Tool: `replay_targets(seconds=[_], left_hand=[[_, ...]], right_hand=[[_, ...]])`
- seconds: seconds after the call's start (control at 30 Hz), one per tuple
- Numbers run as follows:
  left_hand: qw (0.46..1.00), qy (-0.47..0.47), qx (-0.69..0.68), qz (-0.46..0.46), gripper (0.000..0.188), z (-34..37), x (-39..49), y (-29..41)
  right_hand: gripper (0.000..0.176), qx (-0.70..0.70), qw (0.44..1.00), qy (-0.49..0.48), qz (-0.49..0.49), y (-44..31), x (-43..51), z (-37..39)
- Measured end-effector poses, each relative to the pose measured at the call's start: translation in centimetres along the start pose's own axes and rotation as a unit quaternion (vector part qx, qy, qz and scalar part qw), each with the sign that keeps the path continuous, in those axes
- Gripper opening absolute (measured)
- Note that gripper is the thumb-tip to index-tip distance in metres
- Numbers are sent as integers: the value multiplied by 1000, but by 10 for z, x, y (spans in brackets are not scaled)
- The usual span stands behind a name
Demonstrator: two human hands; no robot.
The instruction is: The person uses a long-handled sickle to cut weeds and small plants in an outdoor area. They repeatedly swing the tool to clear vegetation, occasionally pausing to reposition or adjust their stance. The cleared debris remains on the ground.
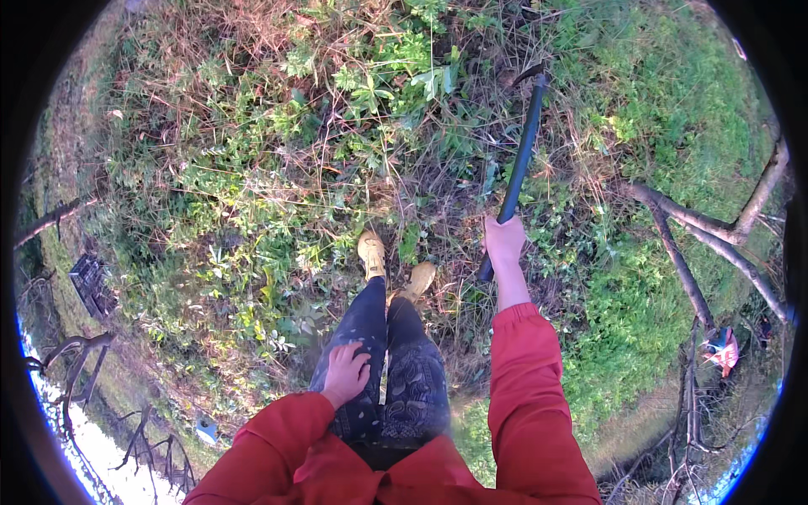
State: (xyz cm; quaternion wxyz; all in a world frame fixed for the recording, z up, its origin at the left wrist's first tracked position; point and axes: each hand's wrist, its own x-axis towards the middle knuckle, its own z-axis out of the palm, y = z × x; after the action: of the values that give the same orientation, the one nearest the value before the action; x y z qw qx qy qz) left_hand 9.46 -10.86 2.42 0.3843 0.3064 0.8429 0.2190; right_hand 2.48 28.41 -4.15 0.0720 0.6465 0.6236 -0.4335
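Note:
My right hand (505,240) is closed around the lower part of a long dark handle. The handle belongs to a hand tool (522,151), perhaps a hoe or sickle, which slants up and slightly right. At its far end a short, dark curved head (529,74) points left among dry stalks; grass partly hides its shape. Over my thigh, my left hand (346,372) has loosely bent fingers with small gaps between them and holds nothing that I can see. My yellow shoes (371,252) stand in low weeds and dry grass (297,189).
Bare branches (694,221) reach in from the right, and others (76,344) from the left. A dark crate (91,287) lies at the left. Lower right, a person (723,350) is partly behind branches. A small pale-blue object (206,430) sits lower left.

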Motion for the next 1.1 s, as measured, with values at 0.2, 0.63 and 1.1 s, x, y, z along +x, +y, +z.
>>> replay_targets(seconds=[0.2,0.63,1.1], left_hand=[[1000,2,3,-1,23,-2,3,-2],[1000,-18,1,1,22,-4,3,-15],[998,-65,12,22,25,-14,12,-15]], right_hand=[[13,274,884,-354,138,-2,-114,63],[15,200,942,-244,112,83,-189,5],[18,425,899,-17,103,113,6,36]])
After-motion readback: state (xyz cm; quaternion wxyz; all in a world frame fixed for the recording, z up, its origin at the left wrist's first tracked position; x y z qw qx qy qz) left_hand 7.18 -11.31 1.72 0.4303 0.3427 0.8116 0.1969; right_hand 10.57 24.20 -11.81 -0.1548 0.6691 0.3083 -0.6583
